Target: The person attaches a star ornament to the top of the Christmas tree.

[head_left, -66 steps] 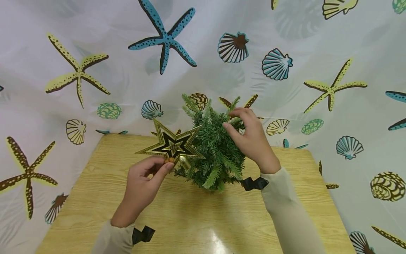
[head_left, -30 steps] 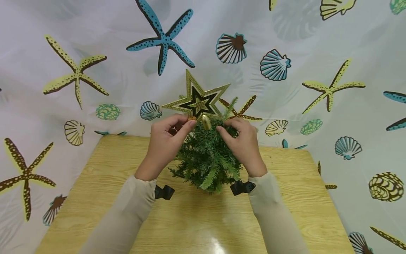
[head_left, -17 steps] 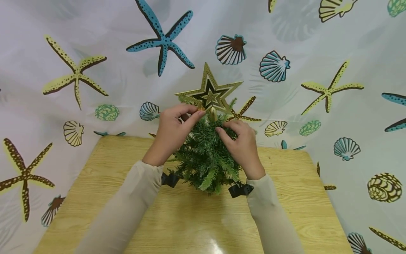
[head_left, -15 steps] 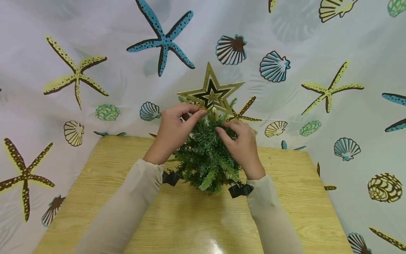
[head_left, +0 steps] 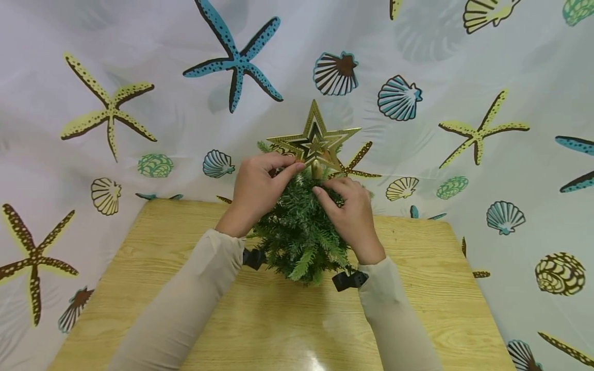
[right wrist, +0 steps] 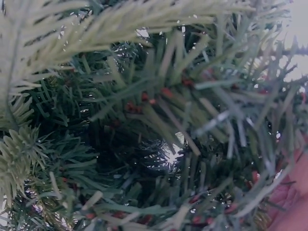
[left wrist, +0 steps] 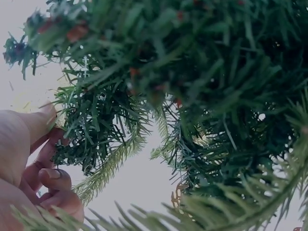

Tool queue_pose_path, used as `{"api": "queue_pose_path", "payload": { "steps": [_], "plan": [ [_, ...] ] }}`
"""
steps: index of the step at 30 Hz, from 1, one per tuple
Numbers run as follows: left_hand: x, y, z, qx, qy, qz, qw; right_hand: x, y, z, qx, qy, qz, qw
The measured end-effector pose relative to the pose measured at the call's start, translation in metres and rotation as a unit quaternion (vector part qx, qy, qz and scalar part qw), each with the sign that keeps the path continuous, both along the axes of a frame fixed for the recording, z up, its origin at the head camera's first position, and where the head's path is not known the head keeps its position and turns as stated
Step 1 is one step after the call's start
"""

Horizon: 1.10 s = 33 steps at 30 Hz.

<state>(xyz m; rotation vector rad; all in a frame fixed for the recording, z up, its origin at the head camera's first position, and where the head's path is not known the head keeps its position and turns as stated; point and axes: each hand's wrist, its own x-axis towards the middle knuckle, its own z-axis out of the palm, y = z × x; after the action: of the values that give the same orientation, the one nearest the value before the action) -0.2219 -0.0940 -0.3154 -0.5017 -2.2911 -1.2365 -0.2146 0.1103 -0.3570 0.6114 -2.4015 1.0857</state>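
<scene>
Well inside the table's side edges [head_left: 131, 241], left hand [head_left: 260, 186] pinches star [head_left: 315, 140], right hand [head_left: 351, 212] tree [head_left: 301, 226].

You're in a curtained-off nook: seashell-printed cloth [head_left: 366, 31] hangs behind and beside your table [head_left: 417, 252]; room type unclear.

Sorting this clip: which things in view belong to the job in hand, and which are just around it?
Job in hand:
gold star, pinched by the left hand
green tree, its top at the right hand

Just around:
wooden table
sea-patterned fabric
black fittings at both wrists
</scene>
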Motion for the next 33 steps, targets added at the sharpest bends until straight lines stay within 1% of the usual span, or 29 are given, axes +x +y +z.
{"api": "queue_pose_path", "payload": {
  "steps": [4, 8, 20, 26, 33],
  "plan": [
    [-0.003, 0.001, -0.001, -0.025, 0.006, 0.014, 0.9996, 0.001, -0.001, 0.0, -0.001, -0.002, -0.001, 1.0],
    [-0.005, 0.002, 0.0, -0.052, 0.005, 0.016, 0.9985, 0.001, 0.0, 0.0, -0.002, -0.004, 0.0, 1.0],
    [-0.007, 0.003, 0.004, -0.085, -0.039, -0.009, 0.9956, -0.001, 0.002, -0.003, -0.016, -0.001, -0.001, 1.0],
    [-0.01, 0.005, 0.006, -0.107, -0.041, -0.011, 0.9933, 0.0, 0.002, -0.002, -0.023, 0.0, -0.01, 1.0],
    [-0.012, 0.002, 0.006, -0.126, -0.052, -0.026, 0.9903, 0.001, 0.001, -0.001, -0.018, -0.003, -0.013, 1.0]
  ]
}}
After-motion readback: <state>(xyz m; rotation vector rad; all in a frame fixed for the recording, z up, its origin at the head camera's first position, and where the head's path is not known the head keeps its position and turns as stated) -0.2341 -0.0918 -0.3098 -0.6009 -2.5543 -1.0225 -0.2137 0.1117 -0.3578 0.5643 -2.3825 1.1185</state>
